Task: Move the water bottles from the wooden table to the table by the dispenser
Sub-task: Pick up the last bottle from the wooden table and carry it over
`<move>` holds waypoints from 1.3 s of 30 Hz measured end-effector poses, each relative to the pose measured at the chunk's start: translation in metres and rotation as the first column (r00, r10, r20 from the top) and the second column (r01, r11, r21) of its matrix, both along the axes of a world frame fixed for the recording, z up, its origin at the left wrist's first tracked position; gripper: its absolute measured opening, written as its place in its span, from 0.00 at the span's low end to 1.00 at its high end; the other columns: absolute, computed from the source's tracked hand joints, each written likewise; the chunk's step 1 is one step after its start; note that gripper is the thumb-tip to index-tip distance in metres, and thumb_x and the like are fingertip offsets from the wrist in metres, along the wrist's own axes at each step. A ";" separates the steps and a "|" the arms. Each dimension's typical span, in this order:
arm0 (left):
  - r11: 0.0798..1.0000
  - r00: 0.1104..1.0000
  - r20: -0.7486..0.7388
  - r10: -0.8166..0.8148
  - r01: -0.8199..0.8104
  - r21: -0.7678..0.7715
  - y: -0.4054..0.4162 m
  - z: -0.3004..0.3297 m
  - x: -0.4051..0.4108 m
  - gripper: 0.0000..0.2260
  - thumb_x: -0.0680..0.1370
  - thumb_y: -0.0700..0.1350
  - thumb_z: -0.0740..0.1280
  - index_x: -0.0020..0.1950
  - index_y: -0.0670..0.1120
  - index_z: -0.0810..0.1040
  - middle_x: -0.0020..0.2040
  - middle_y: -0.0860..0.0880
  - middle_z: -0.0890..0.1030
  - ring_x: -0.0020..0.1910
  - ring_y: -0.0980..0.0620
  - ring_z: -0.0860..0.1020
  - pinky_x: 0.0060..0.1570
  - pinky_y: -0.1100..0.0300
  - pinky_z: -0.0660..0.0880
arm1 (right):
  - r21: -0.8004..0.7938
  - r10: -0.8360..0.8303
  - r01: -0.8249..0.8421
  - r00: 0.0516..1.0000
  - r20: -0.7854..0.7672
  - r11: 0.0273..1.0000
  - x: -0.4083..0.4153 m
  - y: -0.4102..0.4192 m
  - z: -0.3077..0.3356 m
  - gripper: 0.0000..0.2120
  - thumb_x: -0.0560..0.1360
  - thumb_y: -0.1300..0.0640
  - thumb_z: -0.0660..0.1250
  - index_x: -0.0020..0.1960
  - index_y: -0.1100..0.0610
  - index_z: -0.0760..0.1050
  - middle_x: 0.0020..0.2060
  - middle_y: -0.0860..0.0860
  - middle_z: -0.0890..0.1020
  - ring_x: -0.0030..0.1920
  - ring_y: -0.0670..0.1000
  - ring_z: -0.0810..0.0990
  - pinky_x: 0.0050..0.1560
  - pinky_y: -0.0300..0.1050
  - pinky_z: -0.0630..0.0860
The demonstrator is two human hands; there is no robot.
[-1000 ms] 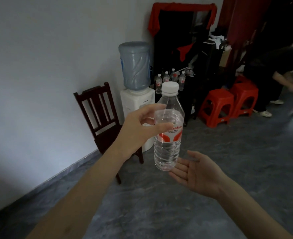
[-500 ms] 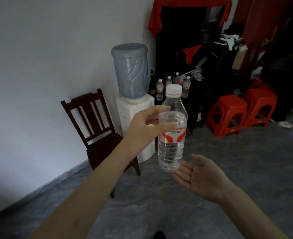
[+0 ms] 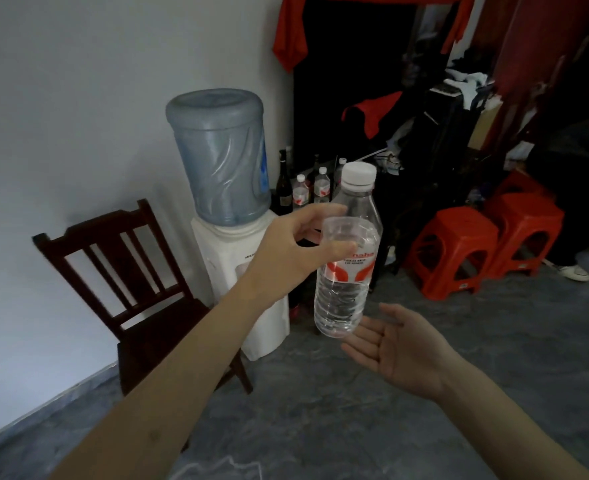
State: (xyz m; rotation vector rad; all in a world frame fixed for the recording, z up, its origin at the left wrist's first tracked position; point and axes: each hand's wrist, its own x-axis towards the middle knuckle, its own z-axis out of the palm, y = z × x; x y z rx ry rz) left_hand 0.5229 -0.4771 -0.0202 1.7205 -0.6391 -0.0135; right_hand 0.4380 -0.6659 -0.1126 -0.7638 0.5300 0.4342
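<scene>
My left hand grips a clear water bottle with a white cap and a red label, held upright in the air. Just below and to the right of the bottle's base, my right hand is open, palm up, holding nothing. Ahead stands a white water dispenser with a blue jug on top. Behind it, several small water bottles and a dark glass bottle stand on a dark table whose top is mostly hidden.
A dark wooden chair stands against the white wall left of the dispenser. Two red plastic stools sit on the grey floor at right. A person's legs and white shoes show at the far right. Dark clutter and red cloth fill the back.
The view has closed in on the dispenser and the table behind it. My left hand still carries the bottle, with my right hand open beneath it.
</scene>
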 end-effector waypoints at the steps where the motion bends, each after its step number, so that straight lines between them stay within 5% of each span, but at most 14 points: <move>1: 1.000 1.000 -0.006 -0.008 0.008 0.003 -0.009 0.000 0.013 0.29 0.67 0.57 0.75 0.66 0.47 0.81 0.56 0.50 0.86 0.58 0.51 0.83 0.62 0.48 0.79 | 0.006 -0.012 0.012 1.000 -0.006 1.000 0.011 -0.008 0.000 0.23 0.81 0.50 0.55 0.60 0.67 0.77 0.54 0.62 0.84 0.49 0.58 0.86 0.54 0.54 0.77; 13: 0.999 1.000 -0.017 -0.004 0.004 0.035 -0.067 -0.019 0.133 0.21 0.68 0.56 0.76 0.61 0.57 0.81 0.55 0.56 0.86 0.56 0.55 0.84 0.59 0.58 0.79 | -0.007 0.117 -0.117 0.993 -0.027 0.993 0.135 -0.073 -0.014 0.25 0.79 0.46 0.58 0.63 0.64 0.78 0.60 0.60 0.83 0.54 0.56 0.85 0.53 0.51 0.80; 18: 0.997 0.998 -0.052 0.038 -0.034 0.075 -0.097 -0.033 0.187 0.26 0.68 0.56 0.77 0.65 0.52 0.81 0.56 0.53 0.86 0.57 0.51 0.84 0.61 0.54 0.79 | -0.023 0.178 -0.179 0.983 -0.049 0.984 0.198 -0.109 -0.023 0.25 0.80 0.48 0.57 0.66 0.65 0.76 0.61 0.60 0.82 0.57 0.56 0.82 0.60 0.51 0.77; 25: 0.984 0.979 -0.100 0.177 -0.174 0.044 -0.153 -0.035 0.266 0.17 0.69 0.53 0.77 0.55 0.68 0.83 0.53 0.57 0.87 0.55 0.54 0.84 0.57 0.58 0.80 | -0.015 0.255 -0.257 0.963 -0.089 0.966 0.299 -0.178 -0.024 0.23 0.80 0.50 0.57 0.66 0.65 0.76 0.59 0.60 0.83 0.52 0.56 0.83 0.57 0.48 0.75; 29: 0.966 0.957 -0.134 0.259 -0.253 0.059 -0.176 -0.050 0.303 0.20 0.73 0.42 0.78 0.59 0.63 0.83 0.54 0.55 0.87 0.55 0.54 0.85 0.56 0.60 0.80 | -0.009 0.355 -0.358 0.929 -0.101 0.934 0.356 -0.208 -0.036 0.23 0.81 0.49 0.57 0.65 0.65 0.76 0.59 0.60 0.83 0.55 0.56 0.83 0.55 0.50 0.78; 39: 0.921 0.907 -0.190 0.375 -0.342 0.185 -0.190 -0.094 0.377 0.22 0.71 0.46 0.80 0.64 0.51 0.82 0.54 0.55 0.87 0.55 0.56 0.85 0.54 0.64 0.80 | 0.046 0.458 -0.457 0.874 -0.164 0.888 0.469 -0.223 -0.092 0.21 0.82 0.51 0.58 0.62 0.67 0.76 0.54 0.62 0.85 0.47 0.58 0.87 0.45 0.49 0.84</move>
